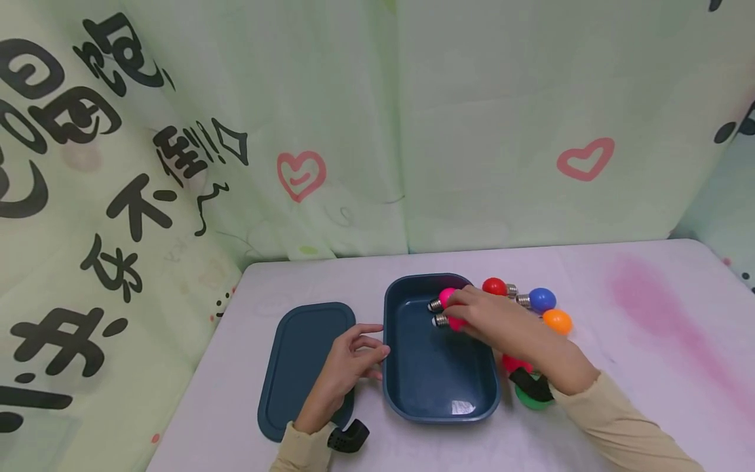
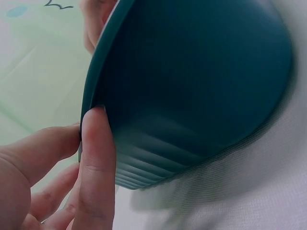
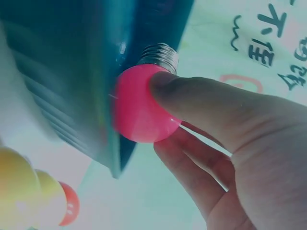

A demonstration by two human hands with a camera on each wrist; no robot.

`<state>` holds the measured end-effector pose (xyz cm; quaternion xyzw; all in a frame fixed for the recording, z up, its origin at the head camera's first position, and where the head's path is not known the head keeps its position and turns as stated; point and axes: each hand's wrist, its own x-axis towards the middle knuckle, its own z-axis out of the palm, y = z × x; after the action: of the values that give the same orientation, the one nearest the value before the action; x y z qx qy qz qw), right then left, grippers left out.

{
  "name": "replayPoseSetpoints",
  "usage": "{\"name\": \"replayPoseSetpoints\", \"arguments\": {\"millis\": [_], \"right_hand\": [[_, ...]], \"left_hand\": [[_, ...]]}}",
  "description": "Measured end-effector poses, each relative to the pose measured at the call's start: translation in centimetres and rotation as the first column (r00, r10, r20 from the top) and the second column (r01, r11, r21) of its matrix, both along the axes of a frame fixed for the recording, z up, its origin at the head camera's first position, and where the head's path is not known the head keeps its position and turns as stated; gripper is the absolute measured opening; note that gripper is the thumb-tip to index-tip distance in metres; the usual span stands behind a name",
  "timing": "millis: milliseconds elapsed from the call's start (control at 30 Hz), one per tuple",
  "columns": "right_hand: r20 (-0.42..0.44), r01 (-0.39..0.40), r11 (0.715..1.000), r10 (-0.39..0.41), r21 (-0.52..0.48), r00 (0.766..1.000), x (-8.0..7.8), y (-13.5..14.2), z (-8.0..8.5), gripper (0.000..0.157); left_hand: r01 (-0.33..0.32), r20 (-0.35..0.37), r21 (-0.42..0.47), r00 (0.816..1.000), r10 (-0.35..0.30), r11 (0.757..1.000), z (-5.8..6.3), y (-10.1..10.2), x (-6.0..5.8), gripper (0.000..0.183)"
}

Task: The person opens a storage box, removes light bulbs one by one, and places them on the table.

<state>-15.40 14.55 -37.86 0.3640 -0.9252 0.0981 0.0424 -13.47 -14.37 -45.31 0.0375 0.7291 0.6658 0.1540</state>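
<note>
A dark blue plastic box [image 1: 442, 393] stands upright on the table. My left hand [image 1: 354, 357] is at its left side, thumb and a finger pinching the rim [image 2: 91, 86]. Over the right part of the box, my right hand [image 1: 492, 318] pinches a pink light bulb [image 3: 144, 105] between thumb and fingers. The bulb's metal screw base [image 3: 160, 55] points toward the box's inside. Just beyond it in the head view, another pink bulb [image 1: 446, 296] shows inside the box, partly covered by my fingers.
Right of the box lie a red bulb [image 1: 494, 286], a blue bulb [image 1: 542, 299], an orange bulb [image 1: 557, 321], a pinkish-red one [image 1: 515, 364] and a green one [image 1: 533, 396], the last two partly behind my wrist. A matching flat lid [image 1: 301, 360] lies left of the box.
</note>
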Motion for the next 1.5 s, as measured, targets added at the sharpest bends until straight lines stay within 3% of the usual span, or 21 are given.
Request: {"name": "replayPoseSetpoints", "arguments": {"millis": [233, 400, 733, 1233, 1500], "right_hand": [[-0.013, 0.015, 0.998, -0.016, -0.053, 1.0, 0.9, 1.0, 1.6, 0.043], [-0.071, -0.012, 0.998, 0.007, -0.07, 0.997, 1.2, 1.7, 1.9, 0.044], [-0.094, 0.001, 0.997, -0.009, -0.08, 0.996, 2.3, 4.0, 2.5, 0.042], [-0.02, 0.116, 0.993, -0.117, -0.032, 0.993, 3.3, 7.4, 1.5, 0.044], [-0.027, 0.147, 0.989, -0.147, -0.015, 0.989, 3.6, 9.3, 0.4, 0.048]], "left_hand": [[-0.005, -0.006, -0.007, 1.0, 0.004, 1.0, 0.1, 0.0, 0.0, 0.051], [-0.004, -0.008, -0.004, 1.0, 0.004, 1.0, 0.1, 0.0, 0.0, 0.051], [-0.006, -0.008, 0.005, 1.0, 0.006, 1.0, 0.3, 0.1, 0.2, 0.051], [-0.002, 0.0, 0.008, 1.0, 0.002, 1.0, 0.1, 0.0, 0.1, 0.052], [-0.01, 0.016, 0.012, 1.0, 0.01, 1.0, 0.1, 0.0, 0.0, 0.05]]}}
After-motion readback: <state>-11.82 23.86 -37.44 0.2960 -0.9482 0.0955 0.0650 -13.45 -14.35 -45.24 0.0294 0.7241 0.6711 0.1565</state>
